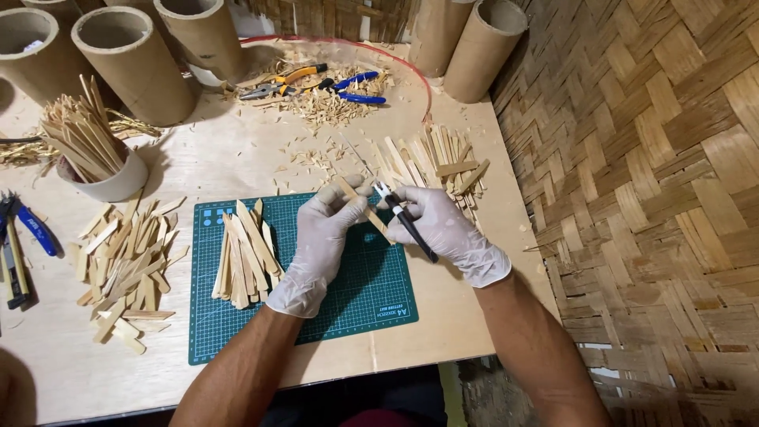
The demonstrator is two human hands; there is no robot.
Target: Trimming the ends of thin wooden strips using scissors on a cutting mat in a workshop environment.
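Bamboo strip (360,207), light, thin and likely brittle, sits mid-frame over the green cutting mat (379,292), pinched near its upper end by the gloved left hand (320,237), while the right hand (451,229) clenches a black-handled knife (407,225).

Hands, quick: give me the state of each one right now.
Left hand: closed on a thin wooden strip.
Right hand: closed on a black-handled craft knife.
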